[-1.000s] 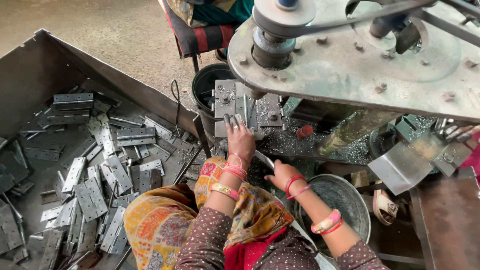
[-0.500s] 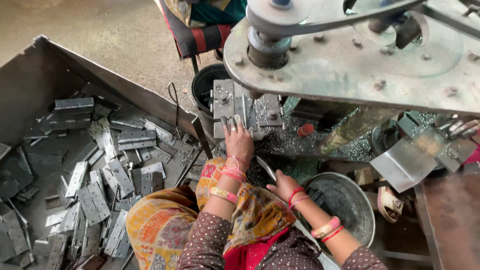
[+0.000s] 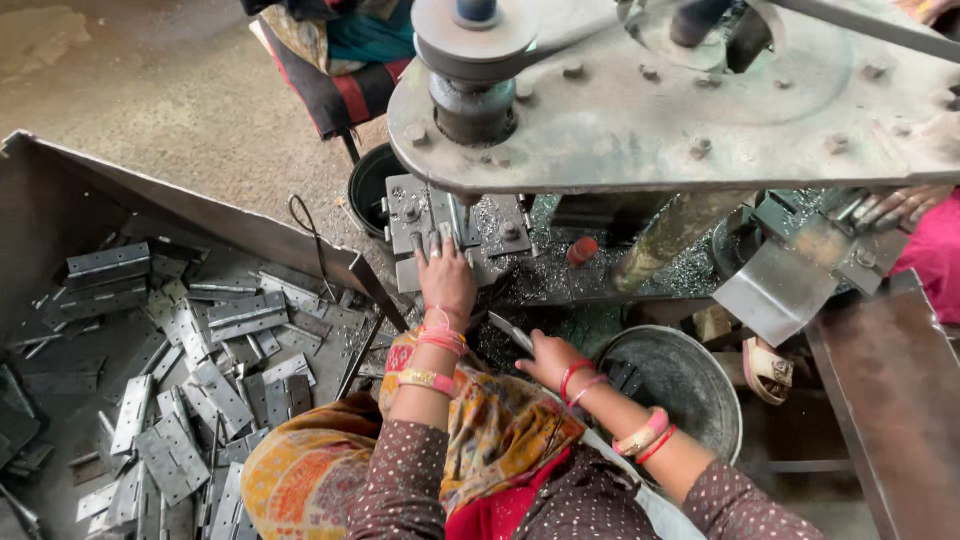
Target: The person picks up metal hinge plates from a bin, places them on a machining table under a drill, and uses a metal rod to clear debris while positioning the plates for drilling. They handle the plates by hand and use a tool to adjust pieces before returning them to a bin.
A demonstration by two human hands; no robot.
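We look down on a person seated at a metal press. The left hand lies palm down on a flat hinge plate that rests on the block under the press head; its fingers are stretched forward and slightly spread, their tips pressing the plate against the block. The right hand sits lower, near the lap, with its fingers curled round a narrow metal strip that points up and left; we cannot tell how tightly they close. Just to the right of this hand stands a round metal bowl holding a few dark pieces. Bright metal shavings cover the base between block and bowl. A black bucket stands left of the block. On the far left, a large metal tray holds a loose heap of grey hinges. At the right edge, another person's hand touches a second fixture, with a sandalled foot below it.
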